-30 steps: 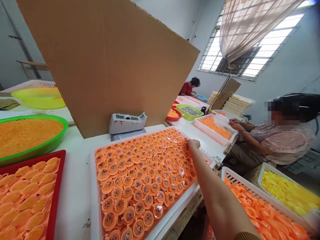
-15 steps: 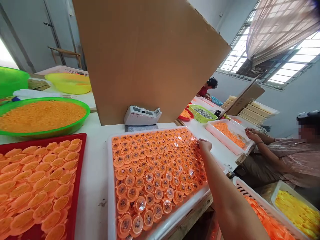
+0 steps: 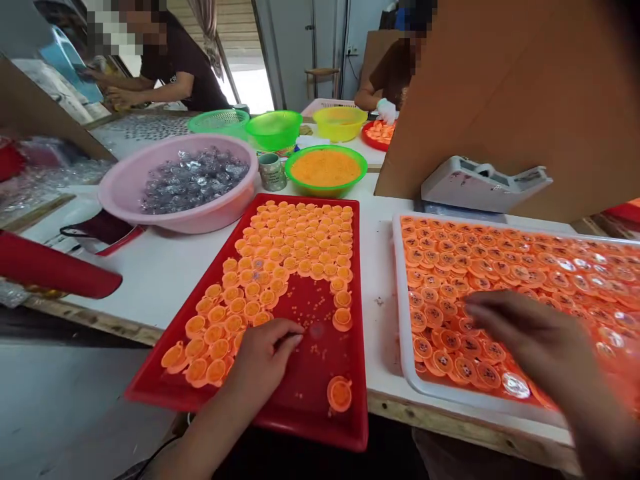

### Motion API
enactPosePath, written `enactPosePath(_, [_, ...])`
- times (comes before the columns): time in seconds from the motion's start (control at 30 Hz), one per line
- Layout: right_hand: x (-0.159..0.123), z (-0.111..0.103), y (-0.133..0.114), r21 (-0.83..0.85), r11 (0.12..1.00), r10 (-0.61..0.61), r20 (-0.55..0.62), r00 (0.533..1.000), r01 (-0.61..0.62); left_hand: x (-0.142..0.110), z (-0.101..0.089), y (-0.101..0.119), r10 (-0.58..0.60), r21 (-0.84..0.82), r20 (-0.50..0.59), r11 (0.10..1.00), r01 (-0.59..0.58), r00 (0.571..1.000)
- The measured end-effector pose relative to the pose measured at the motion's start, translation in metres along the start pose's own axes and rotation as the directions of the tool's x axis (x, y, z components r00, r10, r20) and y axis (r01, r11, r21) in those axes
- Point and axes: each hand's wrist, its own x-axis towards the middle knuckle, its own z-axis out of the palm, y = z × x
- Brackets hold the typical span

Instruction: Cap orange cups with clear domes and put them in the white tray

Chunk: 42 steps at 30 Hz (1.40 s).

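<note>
My left hand rests on the bare near part of a red tray. Its fingers are curled together, and their tips touch the tray beside the orange plastic cups that fill the tray's far part. I cannot see anything inside the fingers. My right hand hovers, blurred, over the near left part of a white tray packed with orange discs. That hand's fingers are stretched out to the left and hold nothing.
A pink basin of silvery pieces, a green bowl of orange granules, a small cup, a tape dispenser and a cardboard sheet stand behind the trays. Two people work at the far tables among green and yellow bowls.
The view has swung left. My right hand has drawn back from the white tray's far edge to its near part. My left hand has come into view on the red tray.
</note>
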Motion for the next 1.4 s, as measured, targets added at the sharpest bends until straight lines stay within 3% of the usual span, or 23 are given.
enactPosePath(0.07, [0.001,0.042,-0.043,0.056,0.979,-0.203,0.231,0.951,0.196,-0.003,0.011,0.005,0.051,-0.029,0.050,0.998,-0.050,0.997])
enactPosePath(0.17, [0.010,0.101,-0.100,0.055,0.920,-0.359,0.520,0.775,0.389,-0.007,0.018,0.012,0.066,-0.031,0.015,0.997,-0.066,0.998])
enactPosePath(0.27, [0.019,0.139,-0.133,-0.094,0.859,-0.286,0.727,0.624,0.503,-0.012,0.013,0.018,0.066,-0.045,0.095,0.997,-0.062,0.993])
enactPosePath(0.37, [0.024,0.157,-0.146,-0.161,0.836,-0.209,0.792,0.574,0.525,-0.018,0.004,0.023,0.094,-0.105,0.277,0.992,-0.067,0.956])
enactPosePath(0.47, [0.029,0.160,-0.146,-0.136,0.851,-0.214,0.792,0.571,0.508,-0.022,0.005,0.025,0.096,-0.154,0.380,0.987,-0.039,0.920])
enactPosePath(0.57, [0.030,0.153,-0.138,-0.117,0.874,-0.232,0.752,0.616,0.472,-0.023,0.019,0.023,0.133,-0.194,0.391,0.979,-0.059,0.911])
enactPosePath(0.63, [0.027,0.144,-0.131,-0.017,0.939,-0.252,0.641,0.725,0.342,-0.023,0.030,0.020,0.145,-0.170,0.389,0.982,-0.083,0.910])
enactPosePath(0.7, [0.020,0.134,-0.124,0.215,0.973,-0.184,0.515,0.837,0.082,-0.022,0.036,0.017,0.148,-0.142,0.392,0.985,-0.099,0.908])
enactPosePath(0.73, [0.016,0.130,-0.122,0.345,0.936,-0.116,0.486,0.866,-0.068,-0.022,0.036,0.016,0.151,-0.146,0.382,0.984,-0.101,0.912])
enactPosePath(0.83, [0.005,0.122,-0.118,0.555,0.733,0.039,0.542,0.839,-0.393,-0.020,0.029,0.013,0.121,-0.220,0.284,0.974,-0.059,0.951])
enactPosePath(0.97, [-0.004,0.121,-0.120,0.658,0.527,0.133,0.561,0.817,-0.538,-0.016,0.011,0.012,-0.063,-0.380,0.167,0.917,0.123,0.984])
enactPosePath(1.07, [-0.011,0.123,-0.124,0.694,0.472,0.147,0.545,0.825,-0.543,-0.016,0.003,0.012,-0.150,-0.549,0.177,0.806,0.224,0.973])
enactPosePath(1.2, [-0.023,0.129,-0.129,0.697,0.412,0.132,0.592,0.795,-0.587,-0.019,0.000,0.014,-0.182,-0.690,0.220,0.665,0.285,0.958])
enactPosePath(1.4, [-0.030,0.142,-0.128,0.683,0.431,0.222,0.553,0.803,-0.590,-0.020,-0.007,0.012,-0.148,-0.776,0.306,0.534,0.336,0.940])
